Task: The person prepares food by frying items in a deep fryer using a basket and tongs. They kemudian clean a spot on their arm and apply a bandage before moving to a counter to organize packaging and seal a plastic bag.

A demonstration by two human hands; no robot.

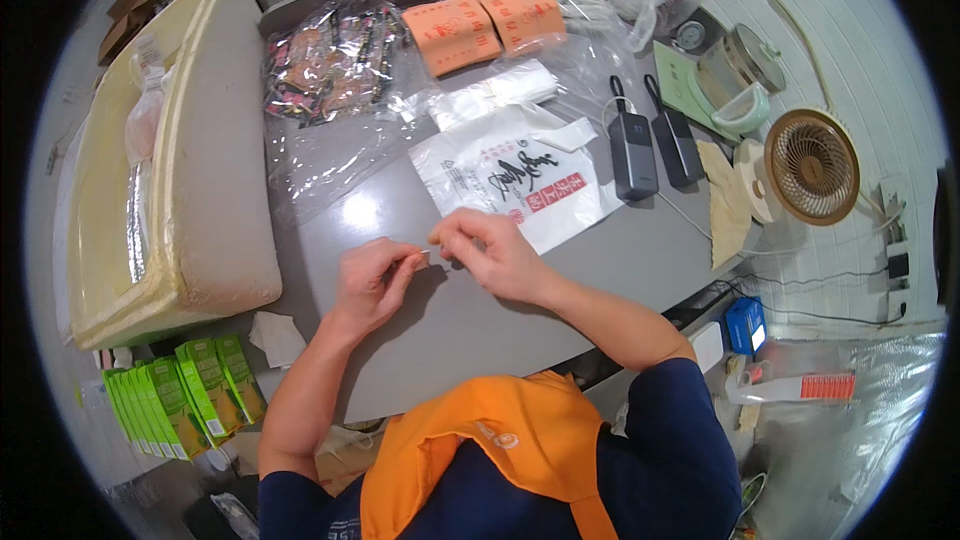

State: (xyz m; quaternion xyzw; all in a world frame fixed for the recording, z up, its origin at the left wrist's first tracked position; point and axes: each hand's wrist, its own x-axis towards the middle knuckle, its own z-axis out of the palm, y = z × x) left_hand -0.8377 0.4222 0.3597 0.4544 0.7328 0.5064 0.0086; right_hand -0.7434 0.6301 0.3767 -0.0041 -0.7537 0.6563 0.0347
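Observation:
Over the grey table [465, 345], my left hand [373, 279] pinches a small thin white piece [425, 251] between thumb and index finger. What this piece is cannot be made out. My right hand [491, 251] is just to its right, fingers curled and fingertips close to the piece. Whether those fingers hold anything is unclear. A white plastic bag [480, 169] bearing printed writing lies flat beyond my right hand. Behind it rests a stack of folded white bags [495, 94].
A foam box [225, 187] stands at the left, with green cartons [169, 397] below it. Clear plastic with dark-patterned packets [330, 67] and orange printed paper packs [454, 30] lie at the back. Power banks [632, 154], a fan [812, 166] and a kettle [739, 64] are at the right.

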